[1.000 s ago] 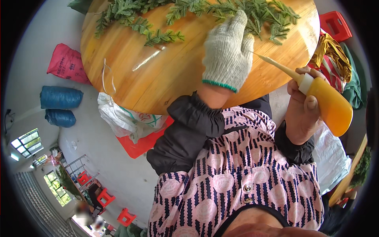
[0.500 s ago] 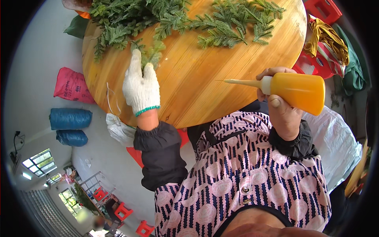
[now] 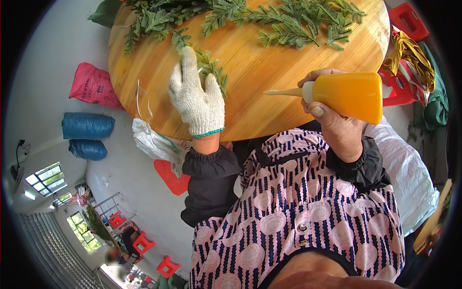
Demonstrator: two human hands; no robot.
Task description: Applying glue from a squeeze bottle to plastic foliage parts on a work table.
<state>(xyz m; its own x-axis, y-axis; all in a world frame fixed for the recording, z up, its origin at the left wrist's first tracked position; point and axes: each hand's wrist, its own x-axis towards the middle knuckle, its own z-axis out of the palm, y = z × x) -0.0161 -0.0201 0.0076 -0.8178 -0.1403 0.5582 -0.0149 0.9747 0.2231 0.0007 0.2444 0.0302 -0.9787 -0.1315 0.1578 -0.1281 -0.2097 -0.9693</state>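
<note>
My left hand [image 3: 199, 98] wears a white knitted glove with a green cuff edge. It lies over the wooden table with its fingers stretched out and the thumb apart. A small green fir sprig [image 3: 211, 66] lies beside the index finger and runs behind the thumb; whether the hand touches it is hard to tell. Another sprig tip [image 3: 181, 38] is just beyond the index fingertip. My bare right hand [image 3: 332, 115] is closed round a squeeze bottle [image 3: 349, 96] of yellow-orange colour. The bottle is tilted on its side, its long pale nozzle pointing left above the table.
Fir branches [image 3: 308, 24] lie along the far part of the round wooden table [image 3: 250, 111]. A thin white strip [image 3: 139, 96] hangs at its left edge. A pink sack [image 3: 95, 85] and blue bundles [image 3: 88, 126] stand left; red stools [image 3: 408, 21] and cloths [image 3: 409, 55] right.
The view has shifted a little. My left hand has moved right, and the small sprig has shifted right and slightly nearer. The bottle stays in my right hand and has moved slightly left and farther away.
</note>
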